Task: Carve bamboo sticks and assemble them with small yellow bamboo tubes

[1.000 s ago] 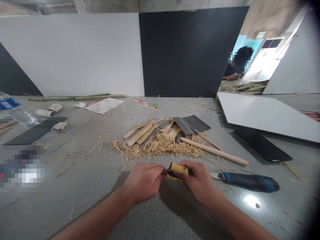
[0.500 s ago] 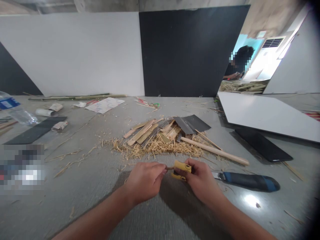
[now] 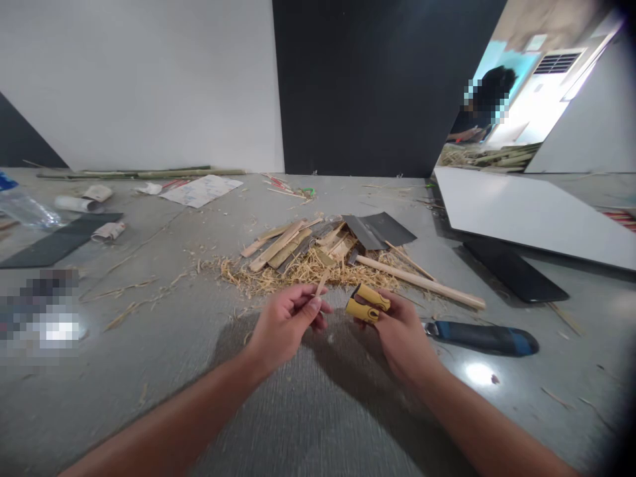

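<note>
Between the thumb and fingers of my left hand (image 3: 291, 318) is a thin bamboo sliver (image 3: 322, 283), its tip pointing up and away. My right hand (image 3: 402, 328) grips a folded piece of sandpaper (image 3: 368, 303), yellow-backed with dark printed marks and curled into two rolls. The sliver and the sandpaper are apart. Right of my right hand lies a blue-and-black-handled knife (image 3: 484, 336), most of its blade hidden behind the hand. Beyond both hands is a heap of straw-like shavings (image 3: 298, 268) with flat wood strips (image 3: 281, 245) on it.
A wooden-handled hammer (image 3: 422, 281) lies against the heap, near a bent dark sheet (image 3: 380, 232). A black phone-like slab (image 3: 517, 271) and a white board (image 3: 531, 215) are at right. A plastic bottle (image 3: 30, 205) lies at left. Another person (image 3: 484, 106) is at back right.
My hands have separated, and the sliver has come out of the sandpaper. My left hand has turned so the sliver points upward. The view has tilted slightly down.
</note>
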Motion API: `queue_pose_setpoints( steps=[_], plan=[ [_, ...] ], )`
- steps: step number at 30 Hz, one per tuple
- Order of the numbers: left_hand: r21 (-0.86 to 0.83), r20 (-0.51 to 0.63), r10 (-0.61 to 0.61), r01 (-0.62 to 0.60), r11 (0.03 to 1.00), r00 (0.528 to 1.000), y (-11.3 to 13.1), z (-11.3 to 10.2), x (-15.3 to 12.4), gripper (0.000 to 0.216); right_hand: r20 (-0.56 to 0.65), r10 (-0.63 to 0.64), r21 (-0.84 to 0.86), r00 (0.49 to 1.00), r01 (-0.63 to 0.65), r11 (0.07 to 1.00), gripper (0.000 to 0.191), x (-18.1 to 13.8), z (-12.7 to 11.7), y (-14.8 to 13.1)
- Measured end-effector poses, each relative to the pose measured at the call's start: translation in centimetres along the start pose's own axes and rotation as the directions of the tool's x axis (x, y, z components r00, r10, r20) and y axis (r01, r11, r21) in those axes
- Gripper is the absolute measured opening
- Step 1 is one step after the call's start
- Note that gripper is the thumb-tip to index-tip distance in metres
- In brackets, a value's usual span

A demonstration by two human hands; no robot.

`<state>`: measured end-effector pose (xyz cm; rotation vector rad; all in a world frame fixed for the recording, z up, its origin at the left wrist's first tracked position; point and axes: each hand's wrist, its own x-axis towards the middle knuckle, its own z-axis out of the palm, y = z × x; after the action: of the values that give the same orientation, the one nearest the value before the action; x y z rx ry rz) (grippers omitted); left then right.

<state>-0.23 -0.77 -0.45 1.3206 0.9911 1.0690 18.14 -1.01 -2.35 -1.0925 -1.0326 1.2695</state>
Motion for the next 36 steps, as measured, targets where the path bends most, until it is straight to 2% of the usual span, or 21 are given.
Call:
queue_pose_setpoints(
  steps=[4,11,29,36],
  plan=[
    [-0.043,-0.039,0.042,-0.043,0.998,0.998,0.49,0.09,0.01,0.017,0.007,-0.013,-0.024,1.000,0.014,1.000,0.015,-0.10,-0.09,0.06],
    [-0.139,-0.049,0.029,-0.036,0.990,0.998,-0.06,-0.06,0.28,0.016,0.013,-0.032,-0.035,0.999,0.033,0.999,0.011,-0.07,-0.14,0.16],
    [-0.195,-0.029,-0.017,0.011,0.981,0.999,-0.22,-0.02,0.25,0.018,-0.011,0.017,-0.047,1.000,-0.018,0.999,0.003,-0.06,0.16,-0.21],
    [-0.203,-0.044,-0.035,0.025,0.979,0.998,-0.22,-0.10,0.25,0.021,-0.007,0.016,-0.079,1.000,-0.016,0.997,0.007,-0.11,-0.02,-0.04]
  ],
)
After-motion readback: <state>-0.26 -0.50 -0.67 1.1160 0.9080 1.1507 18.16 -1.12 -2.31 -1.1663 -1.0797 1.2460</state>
